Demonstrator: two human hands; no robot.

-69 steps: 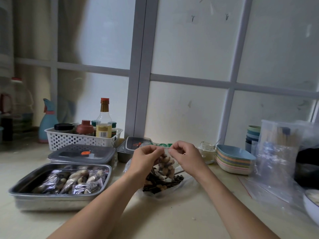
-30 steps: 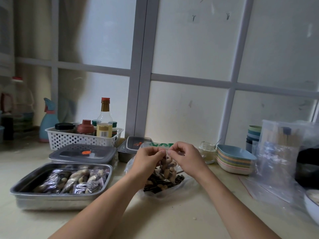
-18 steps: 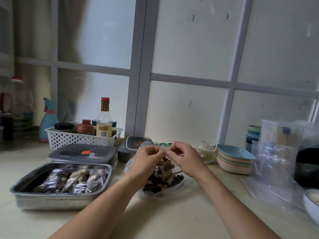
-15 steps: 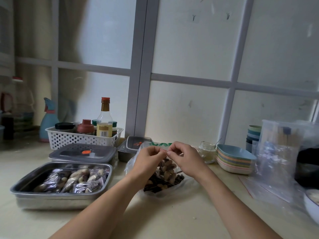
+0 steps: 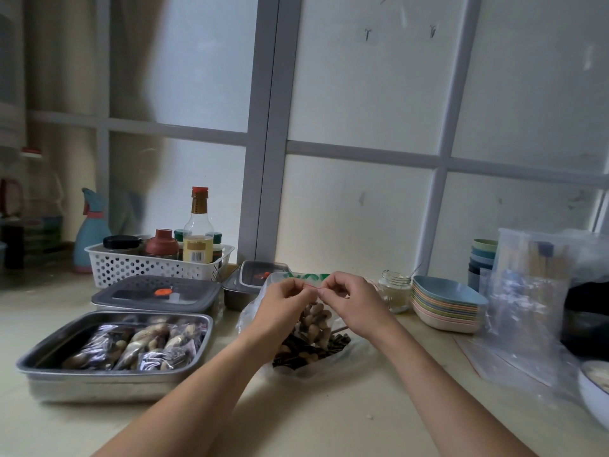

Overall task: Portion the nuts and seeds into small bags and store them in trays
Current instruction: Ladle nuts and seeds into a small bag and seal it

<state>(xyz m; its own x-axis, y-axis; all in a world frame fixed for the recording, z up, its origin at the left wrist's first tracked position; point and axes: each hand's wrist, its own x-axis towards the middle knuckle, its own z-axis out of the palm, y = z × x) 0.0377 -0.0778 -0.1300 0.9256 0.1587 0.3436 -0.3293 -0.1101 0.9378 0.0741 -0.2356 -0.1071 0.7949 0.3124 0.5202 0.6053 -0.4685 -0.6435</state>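
A small clear bag (image 5: pixel 317 321) of peanuts in the shell hangs between my hands above the counter. My left hand (image 5: pixel 283 303) and my right hand (image 5: pixel 349 300) both pinch its top edge, fingertips almost touching. Under it lies a larger open plastic bag (image 5: pixel 304 356) holding a pile of dark seeds and peanuts. At the left stands a steel tray (image 5: pixel 43 361) with several filled small bags (image 5: pixel 131 344) lying in it.
Behind the tray are a lidded steel container (image 5: pixel 155 293), a second smaller one (image 5: pixel 255 280) and a white basket (image 5: pixel 131 263) of bottles. A glass jar (image 5: pixel 393 290), stacked coloured dishes (image 5: pixel 445 308) and clear plastic bags (image 5: pixel 527 291) stand at the right. A white bowl (image 5: pixel 593 390) sits at the right edge.
My hands have drawn closer together along the top edge of the small bag, which has stayed hanging at the same spot. Nothing else has moved.
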